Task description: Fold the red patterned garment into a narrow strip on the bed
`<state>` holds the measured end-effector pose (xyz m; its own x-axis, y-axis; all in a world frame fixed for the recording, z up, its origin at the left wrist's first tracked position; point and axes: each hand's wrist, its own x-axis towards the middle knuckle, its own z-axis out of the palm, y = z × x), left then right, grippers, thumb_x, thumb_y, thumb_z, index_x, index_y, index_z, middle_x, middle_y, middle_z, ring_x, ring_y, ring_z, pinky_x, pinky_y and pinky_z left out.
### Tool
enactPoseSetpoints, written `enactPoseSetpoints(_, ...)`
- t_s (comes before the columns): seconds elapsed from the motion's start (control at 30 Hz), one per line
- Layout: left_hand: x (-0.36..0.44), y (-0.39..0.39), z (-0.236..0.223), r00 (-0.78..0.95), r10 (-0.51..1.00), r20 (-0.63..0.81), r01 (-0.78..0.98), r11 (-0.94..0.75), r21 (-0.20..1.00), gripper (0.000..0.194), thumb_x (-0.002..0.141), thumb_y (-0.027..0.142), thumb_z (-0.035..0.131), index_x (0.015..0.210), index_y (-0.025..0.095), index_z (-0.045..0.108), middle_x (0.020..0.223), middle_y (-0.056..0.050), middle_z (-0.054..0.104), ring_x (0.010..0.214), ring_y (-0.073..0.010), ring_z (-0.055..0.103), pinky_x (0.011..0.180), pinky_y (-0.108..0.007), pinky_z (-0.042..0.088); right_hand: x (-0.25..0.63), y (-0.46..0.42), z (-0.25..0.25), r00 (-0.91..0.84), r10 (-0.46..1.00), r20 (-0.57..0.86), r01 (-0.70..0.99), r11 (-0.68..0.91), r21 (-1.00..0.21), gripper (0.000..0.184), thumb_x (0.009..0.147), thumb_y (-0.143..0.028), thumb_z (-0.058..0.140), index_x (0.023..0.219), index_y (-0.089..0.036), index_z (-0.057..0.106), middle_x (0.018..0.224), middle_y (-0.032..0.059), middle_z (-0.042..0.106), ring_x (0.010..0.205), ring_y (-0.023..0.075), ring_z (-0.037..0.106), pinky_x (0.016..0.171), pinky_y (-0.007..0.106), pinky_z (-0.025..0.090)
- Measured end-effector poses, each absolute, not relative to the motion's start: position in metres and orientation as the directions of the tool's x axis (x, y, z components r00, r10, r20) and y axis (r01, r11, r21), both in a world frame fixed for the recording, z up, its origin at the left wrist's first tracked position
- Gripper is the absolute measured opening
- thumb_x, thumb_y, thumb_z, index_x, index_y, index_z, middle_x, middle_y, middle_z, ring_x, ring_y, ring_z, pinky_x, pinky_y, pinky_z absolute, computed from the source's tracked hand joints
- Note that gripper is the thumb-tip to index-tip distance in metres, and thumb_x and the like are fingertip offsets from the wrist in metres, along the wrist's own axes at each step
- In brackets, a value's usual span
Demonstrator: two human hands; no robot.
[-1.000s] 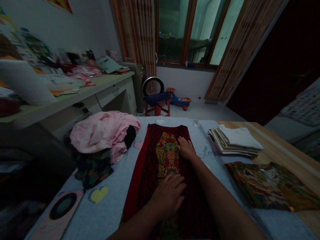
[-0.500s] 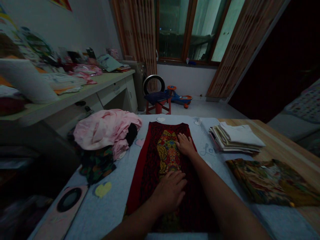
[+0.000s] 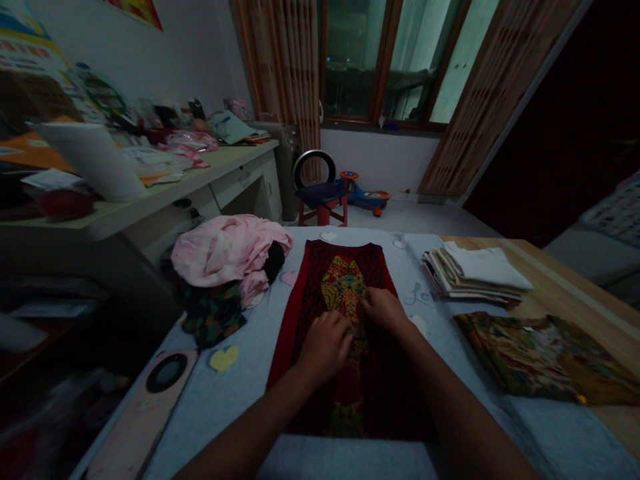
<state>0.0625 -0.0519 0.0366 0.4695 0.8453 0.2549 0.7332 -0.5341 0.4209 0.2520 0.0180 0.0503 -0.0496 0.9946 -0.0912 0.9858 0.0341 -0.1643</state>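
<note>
A dark red garment (image 3: 293, 333) with black patterning and a yellow floral middle panel lies flat on the pale blue cloth in front of me. My left hand (image 3: 325, 347) is on its middle, fingers bent down and closed at the fabric. Slightly farther up and to the right, my right hand (image 3: 385, 310) has its fingers drawn together on the edge of the floral panel. Small creases show in the fabric between the hands. The fingertips are partly hidden, so how much cloth each one pinches is unclear.
A heap of pink and dark clothes (image 3: 230, 257) sits left, behind a pale pink case (image 3: 145, 413) with a dark oval. On the right are a stack of folded clothes (image 3: 480, 270) and a brown patterned garment (image 3: 545, 357). A stool (image 3: 324, 213) stands beyond the table.
Both hands lay flat on the garment before; now their fingers are curled in. The left hand moved farther up the garment, the right slightly nearer me. The garment's near edge has come into view.
</note>
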Motion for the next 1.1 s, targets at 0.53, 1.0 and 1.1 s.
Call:
enactPoseSetpoints(0.53,-0.030,-0.017,-0.015,0.180,0.961,0.209,0.921,-0.240,0.308,0.041,0.096,0.028,0.040,0.134,0.017,0.051,0.146,-0.011,0.049,0.140,-0.0269,0.039,0.115,-0.049,0.031,0.136,0.020,0.043,-0.012,0.993,-0.118,0.958,-0.023,-0.287,0.031,0.088,-0.037,0.055,0.109,-0.016,0.066,0.111,0.0143,0.070,0.103,0.0251,0.066,0.082,0.031,0.046)
enactPoseSetpoints(1.0,-0.029,-0.025,-0.011,0.241,0.952,0.189,0.913,-0.288,0.290,0.042,0.094,0.032,0.048,0.133,0.020,0.054,0.149,-0.010,0.046,0.143,-0.0281,0.034,0.116,-0.052,0.027,0.141,0.020,0.036,0.080,0.994,-0.071,0.948,-0.098,-0.303,0.025,0.087,-0.028,0.049,0.105,-0.019,0.064,0.104,0.0107,0.072,0.098,0.0210,0.066,0.080,0.028,0.044)
enactPoseSetpoints(1.1,-0.028,-0.026,-0.012,0.271,0.940,0.206,0.898,-0.324,0.298,0.043,0.093,0.033,0.049,0.134,0.020,0.052,0.149,-0.010,0.046,0.143,-0.0269,0.034,0.116,-0.052,0.027,0.142,0.023,0.034,0.083,0.994,-0.071,0.948,-0.100,-0.303,0.024,0.087,-0.026,0.048,0.104,-0.020,0.064,0.102,0.0105,0.072,0.098,0.0205,0.067,0.081,0.027,0.044)
